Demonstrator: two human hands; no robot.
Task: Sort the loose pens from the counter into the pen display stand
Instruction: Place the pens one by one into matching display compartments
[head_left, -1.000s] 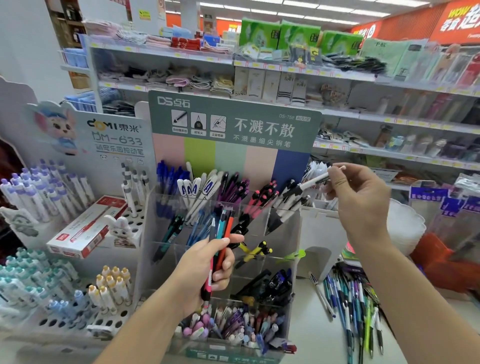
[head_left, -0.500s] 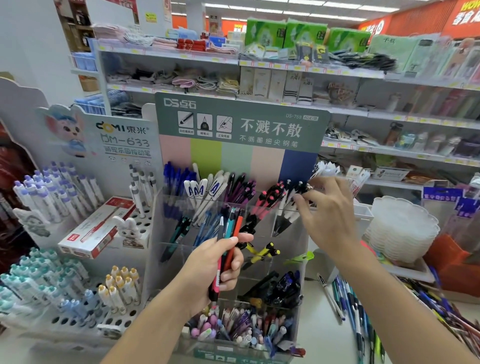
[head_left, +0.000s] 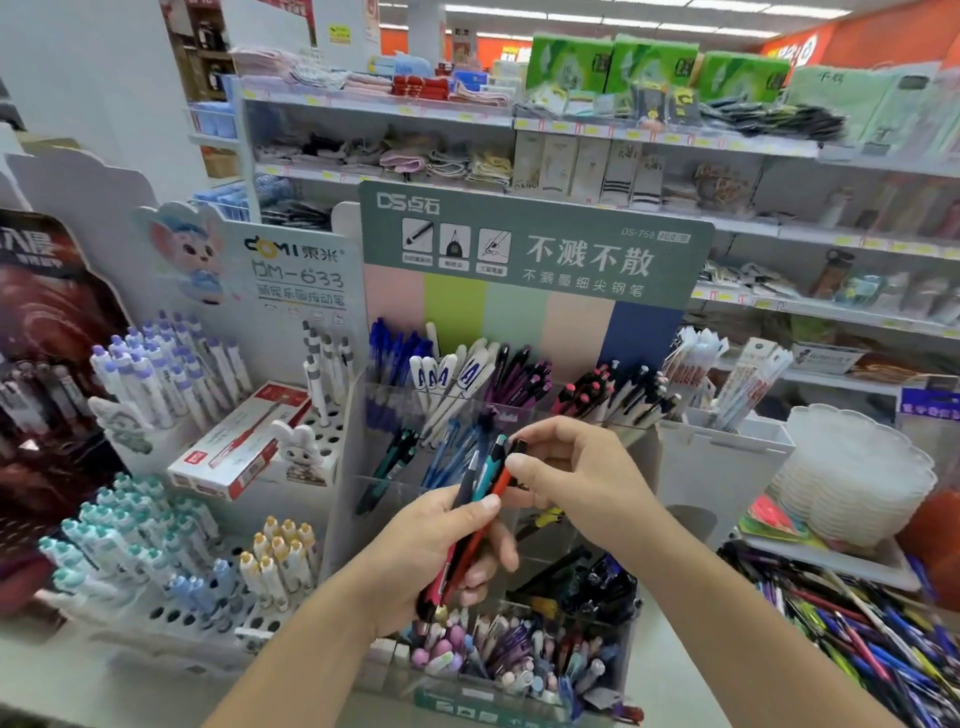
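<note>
My left hand (head_left: 441, 556) grips a small bundle of pens (head_left: 480, 483) upright in front of the clear tiered pen display stand (head_left: 363, 499): a dark one, a teal one and an orange-red one. My right hand (head_left: 576, 467) has come in from the right and pinches the top of the orange-red pen (head_left: 500, 480) between thumb and forefinger. The stand's upper cups hold blue, white, purple and black pens; its lowest bin holds pastel ones. A heap of loose pens (head_left: 852, 623) lies on the counter at the lower right.
A white rack with capped pens (head_left: 171, 551) and a red-and-white box (head_left: 239, 441) stands to the left. A white bin with packaged refills (head_left: 722, 452) and a stack of white scalloped plates (head_left: 852, 478) are on the right. Stocked shelves run behind.
My right hand dropped a black-and-white pen into the top right cup, then swung left and down to the bundle. It now pinches the orange-red pen. My left hand stayed in place.
</note>
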